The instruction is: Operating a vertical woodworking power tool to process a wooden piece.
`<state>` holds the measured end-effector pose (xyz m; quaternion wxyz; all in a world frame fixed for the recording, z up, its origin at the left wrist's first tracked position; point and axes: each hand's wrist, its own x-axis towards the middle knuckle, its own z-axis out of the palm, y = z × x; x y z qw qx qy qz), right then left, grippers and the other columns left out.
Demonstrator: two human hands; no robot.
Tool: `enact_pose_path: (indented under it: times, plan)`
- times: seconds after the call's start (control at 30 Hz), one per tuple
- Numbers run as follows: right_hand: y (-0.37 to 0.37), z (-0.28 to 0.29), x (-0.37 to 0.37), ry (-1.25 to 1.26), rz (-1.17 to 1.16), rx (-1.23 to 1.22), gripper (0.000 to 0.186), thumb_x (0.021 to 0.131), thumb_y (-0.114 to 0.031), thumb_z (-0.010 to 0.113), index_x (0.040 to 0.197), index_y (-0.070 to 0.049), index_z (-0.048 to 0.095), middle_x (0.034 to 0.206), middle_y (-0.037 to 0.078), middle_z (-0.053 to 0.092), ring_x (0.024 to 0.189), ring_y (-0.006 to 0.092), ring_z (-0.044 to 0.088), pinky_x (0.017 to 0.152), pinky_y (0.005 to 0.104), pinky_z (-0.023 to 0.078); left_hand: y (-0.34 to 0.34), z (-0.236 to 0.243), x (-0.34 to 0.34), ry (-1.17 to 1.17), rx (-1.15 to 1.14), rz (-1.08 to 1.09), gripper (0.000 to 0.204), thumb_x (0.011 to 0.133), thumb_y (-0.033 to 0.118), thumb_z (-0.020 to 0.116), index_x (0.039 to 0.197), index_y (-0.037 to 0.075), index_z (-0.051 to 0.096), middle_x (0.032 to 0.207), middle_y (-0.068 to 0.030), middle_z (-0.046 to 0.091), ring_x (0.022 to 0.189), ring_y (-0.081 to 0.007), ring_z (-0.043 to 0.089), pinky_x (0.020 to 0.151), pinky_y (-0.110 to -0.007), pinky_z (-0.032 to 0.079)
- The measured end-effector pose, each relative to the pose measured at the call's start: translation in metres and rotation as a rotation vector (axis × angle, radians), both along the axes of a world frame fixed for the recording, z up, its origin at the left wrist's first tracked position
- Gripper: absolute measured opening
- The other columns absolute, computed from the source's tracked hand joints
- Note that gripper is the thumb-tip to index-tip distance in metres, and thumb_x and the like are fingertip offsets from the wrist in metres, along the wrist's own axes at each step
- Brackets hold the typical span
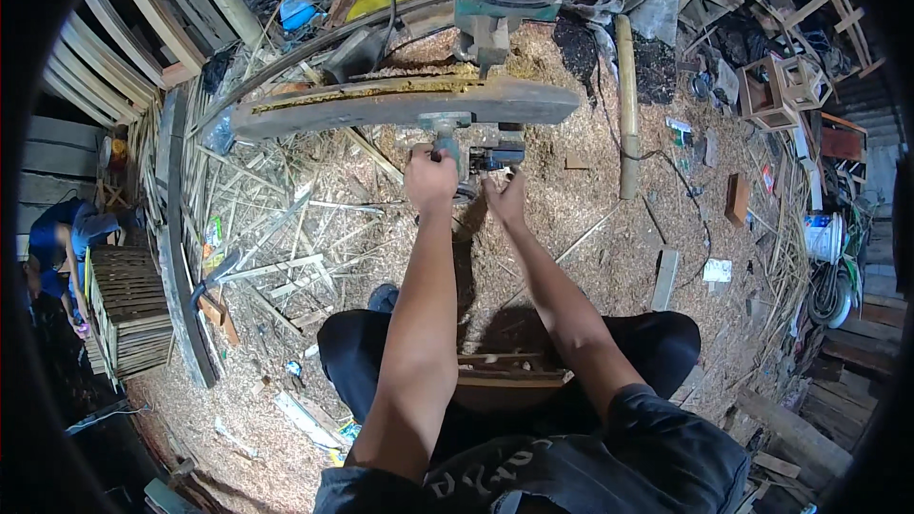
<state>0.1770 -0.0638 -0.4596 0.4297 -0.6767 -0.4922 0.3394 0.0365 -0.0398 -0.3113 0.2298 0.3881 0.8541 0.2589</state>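
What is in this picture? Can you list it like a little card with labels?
Place: a workshop floor covered in sawdust and thin wood strips
Left hand: closed on the handle of a teal power tool
Right hand: touching the dark part of the same tool; grip unclear
Above the tool: a long curved wooden plank
Near right: an upright pale pole
Far left: another person in blue beside a slatted wooden crate
Person's pose: seated, legs in black shorts

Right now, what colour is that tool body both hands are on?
Teal green, the power tool under the wooden plank; seen in the head view.
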Motion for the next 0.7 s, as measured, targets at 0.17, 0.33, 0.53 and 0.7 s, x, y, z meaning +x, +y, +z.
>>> enact_pose_path:
  times: [0.17,0.33,0.53,0.7]
  plan:
    - [0.009,-0.003,-0.037,-0.08,-0.086,0.1,0.062,0.086,-0.023,0.072,0.129,0.008,0.041,0.109,0.025,0.059,0.094,0.0331,0.062,0.083,0.0395,0.049,-0.003,-0.004,0.001,0.019,0.075,0.027,0.027,0.082,0.028,0.064,0.102,0.01,0.068,0.093,-0.0194,0.071,0.089,-0.0385,0.068,0.081,-0.046,0.053]
    - [0.016,-0.006,-0.04,0.083,-0.225,-0.02,0.056,0.091,-0.025,0.067,0.128,0.009,0.043,0.092,0.02,0.065,0.081,0.0276,0.064,0.075,0.036,0.05,-0.001,-0.006,0.005,0.044,0.001,0.023,0.021,0.083,0.024,0.061,0.097,0.011,0.068,0.095,-0.014,0.07,0.092,-0.0356,0.066,0.082,-0.046,0.051]
    - [0.02,-0.008,-0.025,0.114,-0.183,-0.019,0.048,0.09,-0.037,0.067,0.107,0.007,0.06,0.077,0.017,0.066,0.069,0.0268,0.066,0.065,0.0374,0.051,-0.007,-0.015,-0.001,0.141,0.377,-0.21,0.019,0.082,0.022,0.057,0.093,0.01,0.066,0.098,-0.0134,0.065,0.097,-0.035,0.061,0.083,-0.046,0.049]
    - [0.025,-0.041,-0.018,0.059,-0.112,0.011,0.052,0.095,-0.046,0.056,0.093,0.005,0.065,0.078,0.018,0.068,0.068,0.0268,0.067,0.062,0.0381,0.05,-0.01,-0.028,0.0,0.119,0.479,-0.14,0.024,0.084,0.03,0.051,0.084,0.012,0.068,0.08,-0.0168,0.068,0.076,-0.0427,0.064,0.069,-0.052,0.05]
